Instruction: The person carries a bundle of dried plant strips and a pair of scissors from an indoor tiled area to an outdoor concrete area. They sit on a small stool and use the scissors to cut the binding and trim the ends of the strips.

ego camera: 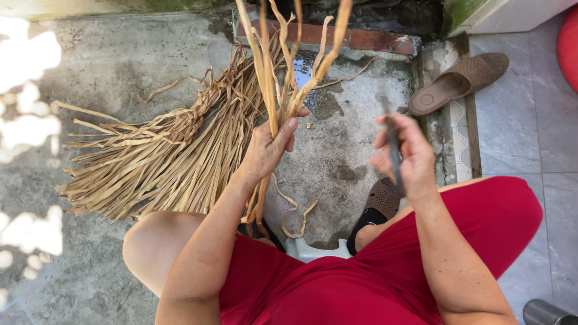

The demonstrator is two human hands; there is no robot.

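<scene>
The left hand is closed around a small bunch of dried leaf strips, held upright in front of the person, the loose ends curling down past the wrist. The right hand grips a thin dark tool, blurred, probably a blade, just beside the bunch but not touching it. On the concrete floor to the left lies a big pile of strips, so judging by that, only this handful is being worked and most remains. A brown sandal lies apart near the tiles.
</scene>
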